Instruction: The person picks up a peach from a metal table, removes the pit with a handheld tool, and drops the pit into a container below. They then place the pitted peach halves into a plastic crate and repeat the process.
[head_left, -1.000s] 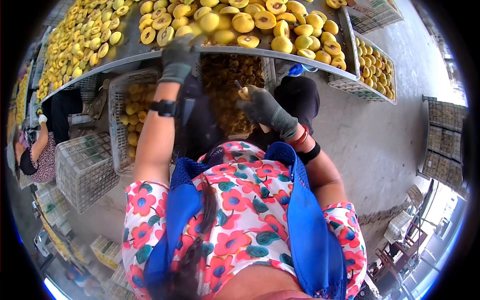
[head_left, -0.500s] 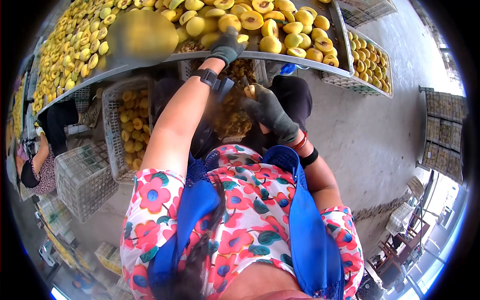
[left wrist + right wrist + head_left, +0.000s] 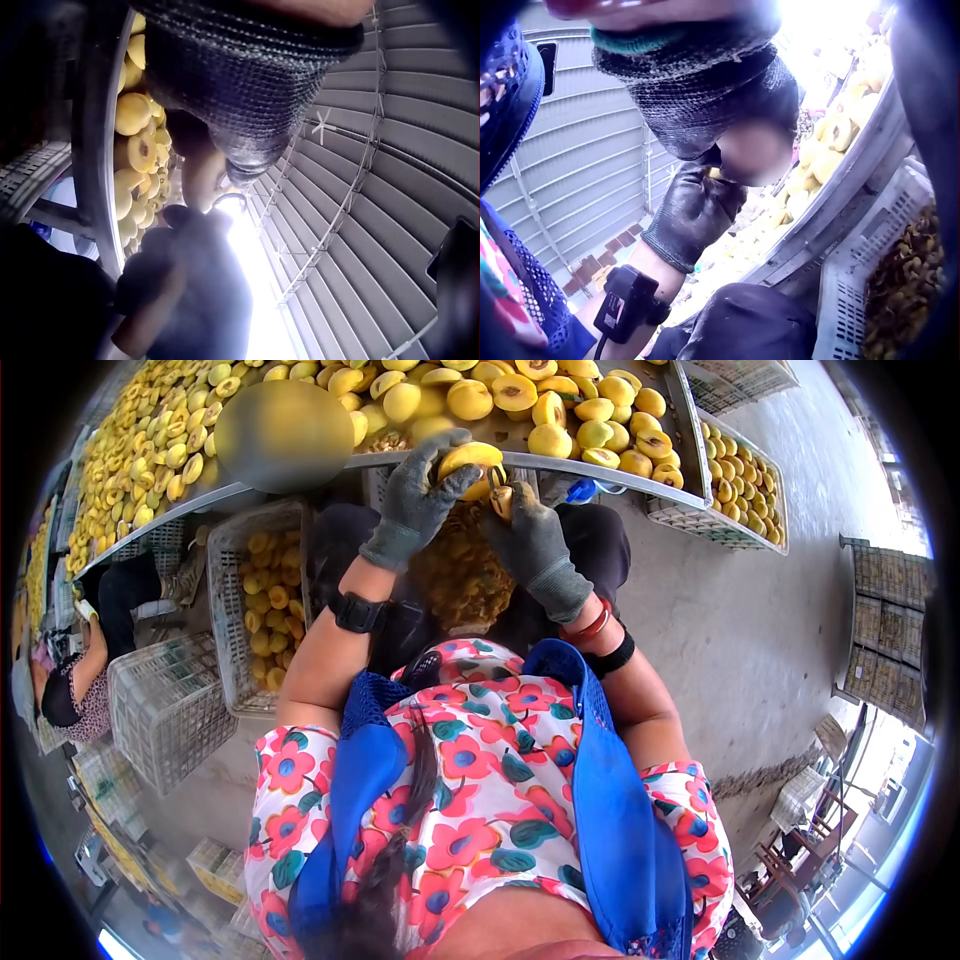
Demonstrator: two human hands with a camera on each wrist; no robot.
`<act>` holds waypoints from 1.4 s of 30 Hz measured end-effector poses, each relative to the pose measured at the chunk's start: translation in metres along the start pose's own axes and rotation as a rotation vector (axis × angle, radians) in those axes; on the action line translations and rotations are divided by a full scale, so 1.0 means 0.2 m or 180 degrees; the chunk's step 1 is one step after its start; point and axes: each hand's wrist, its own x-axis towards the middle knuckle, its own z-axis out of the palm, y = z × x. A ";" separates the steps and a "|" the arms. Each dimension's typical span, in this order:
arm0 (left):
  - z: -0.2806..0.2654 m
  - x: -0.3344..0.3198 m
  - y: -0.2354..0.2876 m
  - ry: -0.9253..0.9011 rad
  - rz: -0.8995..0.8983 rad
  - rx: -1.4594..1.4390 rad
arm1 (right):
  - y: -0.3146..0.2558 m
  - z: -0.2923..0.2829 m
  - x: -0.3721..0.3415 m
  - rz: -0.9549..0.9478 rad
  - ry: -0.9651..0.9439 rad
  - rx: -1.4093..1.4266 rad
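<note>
In the head view my gloved left hand point(image 3: 412, 505) holds a yellow fruit half point(image 3: 470, 459) between thumb and fingers, just over the table's front edge. My gloved right hand point(image 3: 534, 547) grips a tool with a wooden handle point(image 3: 502, 501), and its metal end meets the fruit. A ring-shaped metal end point(image 3: 229, 198) shows beside the fruit point(image 3: 201, 178) in the left wrist view. From the right wrist, the left glove point(image 3: 694, 214) is close against the right glove point(image 3: 712, 105); the fruit is mostly hidden there.
Halved yellow fruit covers the metal table point(image 3: 560, 464). Below, between the knees, a crate holds brownish scraps point(image 3: 462, 575). A crate of fruit point(image 3: 232, 650) stands at the left, another point(image 3: 745, 538) at the right. An empty crate point(image 3: 170, 705) and another person point(image 3: 88, 685) are further left.
My left hand reached right to the fruit on the table, then came back toward me with a fruit half. The right hand rose slightly and its tool now meets the fruit.
</note>
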 end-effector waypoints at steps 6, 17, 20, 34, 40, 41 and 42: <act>0.02 -0.07 0.04 0.0224 0.0281 -0.0005 | -0.05 0.04 -0.04 0.0124 -0.0121 0.0199; 0.08 -0.13 -0.01 0.0611 0.0402 0.0117 | -0.07 0.09 -0.06 0.0697 -0.0533 0.1244; 0.08 -0.13 0.00 0.0657 0.0488 0.0114 | -0.15 0.00 -0.03 0.1603 -0.1215 0.2296; 0.05 -0.14 -0.02 0.0427 0.0668 0.0055 | -0.17 -0.02 -0.02 0.1674 -0.1722 0.2098; -0.02 -0.13 -0.01 -0.0264 0.0300 -0.0375 | -0.19 -0.09 -0.02 0.1933 -0.2246 0.2925; -0.03 -0.13 -0.01 -0.0319 0.0238 -0.0564 | -0.19 -0.11 -0.01 0.2148 -0.2376 0.3154; -0.03 -0.14 0.00 -0.0376 0.0177 -0.0755 | -0.20 -0.12 0.00 0.2364 -0.2501 0.3382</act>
